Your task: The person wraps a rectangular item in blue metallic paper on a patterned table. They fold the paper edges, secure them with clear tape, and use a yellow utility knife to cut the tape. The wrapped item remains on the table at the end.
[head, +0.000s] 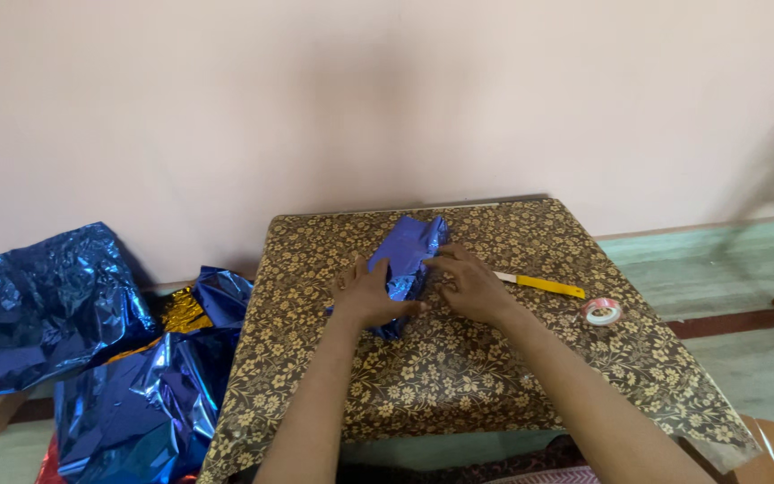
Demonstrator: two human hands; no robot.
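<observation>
A small package wrapped in shiny blue foil [409,255] lies near the middle of a low table [459,376] covered with a brown flowered cloth. My left hand [367,294] rests flat on the package's near left side, fingers spread over the foil. My right hand [475,285] presses against the package's right edge, thumb and fingers touching the foil. The near end of the package is hidden under my left hand.
A knife with a yellow handle [541,284] lies to the right of my right hand, and a small roll of tape [602,311] beyond it. Crumpled blue and gold foil sheets [109,350] are heaped on the floor at the left. A wall stands behind the table.
</observation>
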